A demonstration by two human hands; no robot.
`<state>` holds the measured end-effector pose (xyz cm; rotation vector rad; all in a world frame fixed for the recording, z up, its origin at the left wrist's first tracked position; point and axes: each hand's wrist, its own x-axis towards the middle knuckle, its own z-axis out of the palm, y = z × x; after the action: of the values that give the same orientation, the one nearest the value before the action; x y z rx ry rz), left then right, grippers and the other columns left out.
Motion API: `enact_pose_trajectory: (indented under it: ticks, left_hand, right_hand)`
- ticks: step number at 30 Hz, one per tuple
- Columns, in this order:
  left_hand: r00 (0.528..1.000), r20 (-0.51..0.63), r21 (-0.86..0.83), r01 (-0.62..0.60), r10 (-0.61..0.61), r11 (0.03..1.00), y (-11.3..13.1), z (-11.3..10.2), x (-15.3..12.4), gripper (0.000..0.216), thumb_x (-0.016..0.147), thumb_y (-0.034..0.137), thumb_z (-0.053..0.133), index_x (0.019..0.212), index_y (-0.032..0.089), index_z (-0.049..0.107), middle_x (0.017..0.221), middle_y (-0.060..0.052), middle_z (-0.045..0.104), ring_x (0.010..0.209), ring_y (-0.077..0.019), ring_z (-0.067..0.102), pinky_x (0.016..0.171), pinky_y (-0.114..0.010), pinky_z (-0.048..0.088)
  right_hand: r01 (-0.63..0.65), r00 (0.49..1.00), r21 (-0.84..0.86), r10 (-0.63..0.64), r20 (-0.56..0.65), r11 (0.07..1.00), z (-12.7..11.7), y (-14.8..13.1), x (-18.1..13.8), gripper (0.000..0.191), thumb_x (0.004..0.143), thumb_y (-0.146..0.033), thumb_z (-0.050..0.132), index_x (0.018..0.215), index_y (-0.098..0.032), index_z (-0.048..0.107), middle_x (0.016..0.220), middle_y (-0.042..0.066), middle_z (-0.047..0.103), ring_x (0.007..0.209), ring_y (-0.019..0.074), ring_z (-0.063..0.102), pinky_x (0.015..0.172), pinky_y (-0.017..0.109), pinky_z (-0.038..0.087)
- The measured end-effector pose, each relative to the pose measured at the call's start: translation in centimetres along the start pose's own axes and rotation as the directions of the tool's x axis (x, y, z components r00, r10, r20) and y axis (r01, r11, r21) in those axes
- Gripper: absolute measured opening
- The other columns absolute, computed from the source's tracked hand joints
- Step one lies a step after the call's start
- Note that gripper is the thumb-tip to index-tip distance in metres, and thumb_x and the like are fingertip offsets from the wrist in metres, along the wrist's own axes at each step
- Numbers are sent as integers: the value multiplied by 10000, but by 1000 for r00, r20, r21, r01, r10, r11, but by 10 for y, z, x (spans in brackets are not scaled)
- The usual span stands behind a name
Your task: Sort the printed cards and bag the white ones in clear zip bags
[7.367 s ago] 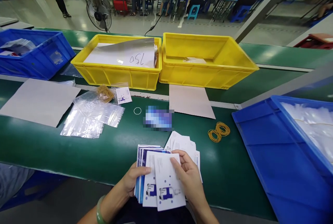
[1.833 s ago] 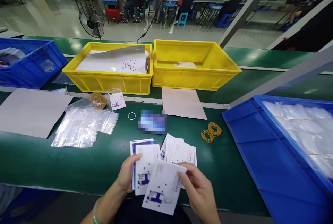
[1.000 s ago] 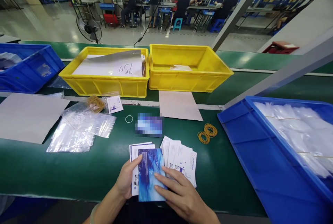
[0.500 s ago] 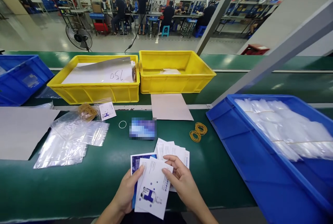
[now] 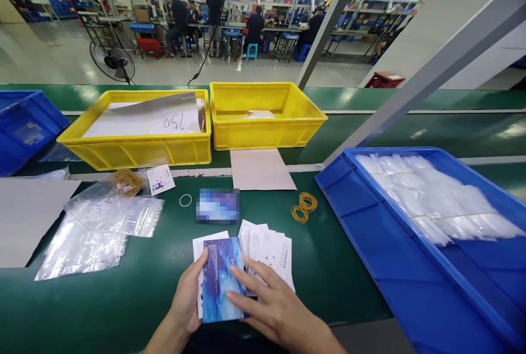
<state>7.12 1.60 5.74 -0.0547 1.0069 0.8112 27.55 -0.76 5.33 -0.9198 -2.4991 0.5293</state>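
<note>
My left hand (image 5: 189, 293) is closed on a small stack, its thumb along the left edge. On top lies a blue printed card (image 5: 219, 307), with a white leaflet (image 5: 211, 235) showing behind it. My right hand (image 5: 273, 302) rests its outstretched, parted fingers on the right side of the blue card. Just beyond that hand, a fanned pile of white leaflets (image 5: 277, 250) lies on the green table. Farther off is another blue-purple card (image 5: 217, 207), its surface pixelated.
Rubber bands (image 5: 304, 207) lie right of centre; clear plastic bags (image 5: 94, 233) are at left. Two yellow bins, one a papered yellow bin (image 5: 143, 151), the other a yellow bin (image 5: 267, 133), stand behind a cardboard sheet (image 5: 261, 170). A blue crate (image 5: 361, 228) with bagged bundles flanks the right.
The blue card, formerly behind white leaflets in my left hand, is now on top. My right hand has gone from pinching a leaflet to lying spread over the card. The view has shifted slightly.
</note>
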Motion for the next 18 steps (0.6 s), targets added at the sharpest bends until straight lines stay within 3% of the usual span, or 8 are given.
enact_pose_trajectory:
  ticks: [2, 4, 6, 9, 11, 14, 16, 18]
  left_hand:
    - [998, 54, -20, 36, -35, 999, 0, 1, 1, 472, 970, 404, 497, 1216, 20, 623, 955, -194, 765, 931, -321, 738, 868, -445, 586]
    - [998, 65, -20, -8, 10, 1000, 2, 0, 1, 501, 978, 417, 477, 1238, 11, 613, 985, -203, 761, 964, -317, 731, 888, -428, 579]
    - [995, 8, 10, -98, 98, 995, 5, 0, 0, 479, 978, 384, 488, 1273, 22, 591, 1000, -198, 761, 968, -307, 732, 885, -414, 581]
    - [981, -62, 126, -175, 184, 977, 2, 8, 3, 411, 947, 329, 567, 1251, 55, 609, 977, -185, 769, 952, -306, 735, 866, -416, 584]
    - [983, 30, 220, -184, 182, 958, -6, 20, 9, 371, 926, 347, 603, 1163, 68, 662, 957, -177, 772, 989, -318, 721, 890, -423, 569]
    - [956, 236, 320, -248, 176, 915, -21, 37, 24, 415, 940, 452, 548, 1074, 93, 708, 1016, -166, 758, 1138, -331, 647, 1005, -429, 497]
    - [914, 292, 363, -379, 282, 851, -28, 40, 32, 392, 924, 439, 576, 1105, 117, 706, 1137, -158, 715, 1267, -323, 547, 1112, -410, 393]
    - [849, 266, 408, -528, 456, 745, -32, 31, 34, 386, 852, 354, 692, 1181, 153, 679, 1285, -141, 631, 1366, -317, 428, 1186, -383, 272]
  right_hand:
    - [93, 995, 41, -92, -30, 995, -1, -8, 1, 408, 938, -213, 571, 1333, -310, 598, 1271, 67, 680, 1240, 292, 596, 972, 452, 542]
    - [125, 984, 154, -103, -143, 980, -8, -10, -3, 371, 968, -219, 511, 1316, -301, 610, 1163, 63, 740, 1125, 261, 679, 908, 408, 578]
    - [38, 957, 293, 50, -286, 955, -17, -7, -11, 304, 962, -221, 521, 1216, -291, 672, 1011, 66, 791, 924, 234, 754, 785, 347, 611]
    - [-186, 806, 538, 441, -395, 822, -30, -2, -18, 155, 938, -271, 572, 906, -254, 723, 758, 52, 755, 658, 190, 718, 549, 256, 566]
    - [-277, 725, 649, 598, -343, 708, -34, 5, -18, 216, 925, -361, 587, 772, -236, 676, 829, 79, 705, 797, 213, 699, 566, 252, 553]
    - [-433, 675, 633, 696, -244, 642, -28, 23, -14, 280, 938, -434, 536, 781, -225, 638, 1214, 138, 613, 1232, 283, 548, 860, 353, 546]
    - [-564, 653, 516, 731, -198, 644, -18, 40, -9, 304, 971, -429, 438, 879, -215, 632, 1397, 153, 509, 1346, 296, 439, 1035, 456, 442]
    - [-645, 654, 388, 738, -166, 658, -9, 57, -5, 311, 968, -387, 401, 1026, -181, 626, 1463, 187, 451, 1382, 319, 390, 1123, 539, 319]
